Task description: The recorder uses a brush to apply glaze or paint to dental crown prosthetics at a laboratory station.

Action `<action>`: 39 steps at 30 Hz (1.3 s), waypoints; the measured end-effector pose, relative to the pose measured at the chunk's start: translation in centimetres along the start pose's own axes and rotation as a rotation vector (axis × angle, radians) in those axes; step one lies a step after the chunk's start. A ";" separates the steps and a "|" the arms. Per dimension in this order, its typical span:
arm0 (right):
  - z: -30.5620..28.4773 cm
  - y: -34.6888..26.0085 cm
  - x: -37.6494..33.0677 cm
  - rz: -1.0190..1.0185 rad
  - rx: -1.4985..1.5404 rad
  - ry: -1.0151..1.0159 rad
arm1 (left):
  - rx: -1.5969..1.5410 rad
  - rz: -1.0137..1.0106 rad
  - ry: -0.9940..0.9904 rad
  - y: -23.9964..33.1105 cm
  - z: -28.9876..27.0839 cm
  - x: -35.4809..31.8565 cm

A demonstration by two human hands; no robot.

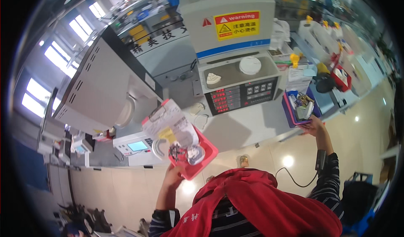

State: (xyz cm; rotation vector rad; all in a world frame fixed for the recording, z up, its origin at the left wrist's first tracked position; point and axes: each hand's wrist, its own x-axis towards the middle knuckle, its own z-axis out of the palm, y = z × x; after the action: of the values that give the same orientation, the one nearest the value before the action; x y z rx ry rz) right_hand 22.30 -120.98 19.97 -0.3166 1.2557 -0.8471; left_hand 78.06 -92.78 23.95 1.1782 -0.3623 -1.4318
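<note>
My left hand (pixel 173 177) is closed on the near left side of a pink-red plastic tray (pixel 205 150), which is held tilted in front of the counter. Inside it lie a rounded white piece (pixel 196 154) and a dark red-and-black object whose kind I cannot make out. A printed paper slip (pixel 170 118) stands up from its far side. Over at the right, my right hand (pixel 312 126) grips the near corner of a purple tray (pixel 289 112) with a pink rim or layer beneath. Mixed small items and bags (pixel 303 104) fill it, and a yellow clip (pixel 294 60) holds its paper.
A grey machine (pixel 242 106) with red digits stands ahead; a white disc (pixel 250 65) and a cream toothed piece (pixel 213 78) rest on it. Left is a large grey cabinet-like machine (pixel 94 85). A red tray (pixel 344 85) and white trays (pixel 313 33) line the right. A cable (pixel 294 182) hangs near my right arm.
</note>
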 end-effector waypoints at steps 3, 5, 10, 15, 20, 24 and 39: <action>0.1 -2.5 3.7 -0.019 0.039 -0.109 | 0.151 0.075 0.054 2.0 0.8 4.2; 0.3 -3.0 5.8 -0.107 0.153 -0.140 | 0.159 0.099 0.159 3.3 0.7 7.5; 0.0 -2.8 9.1 -0.092 0.221 -0.203 | 0.265 0.141 0.380 7.4 -0.2 16.7; -0.6 -2.1 9.6 -0.107 0.155 -0.055 | 0.468 0.156 0.377 9.4 -2.2 24.6; 0.4 -1.7 7.9 -0.154 0.116 0.095 | 0.335 0.030 0.622 10.2 -5.5 32.9; 1.5 -0.7 4.7 -0.243 0.094 0.073 | 1.153 0.249 0.553 10.4 -7.7 37.7; 1.6 5.3 -4.2 -0.215 0.070 0.217 | 1.507 0.339 0.767 10.0 -8.3 44.1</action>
State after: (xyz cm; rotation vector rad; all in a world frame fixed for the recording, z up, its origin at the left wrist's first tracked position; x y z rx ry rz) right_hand 25.51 -114.87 20.05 -0.3130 1.4061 -1.1310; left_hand 99.04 -130.74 8.81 2.5345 -1.0845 -0.1074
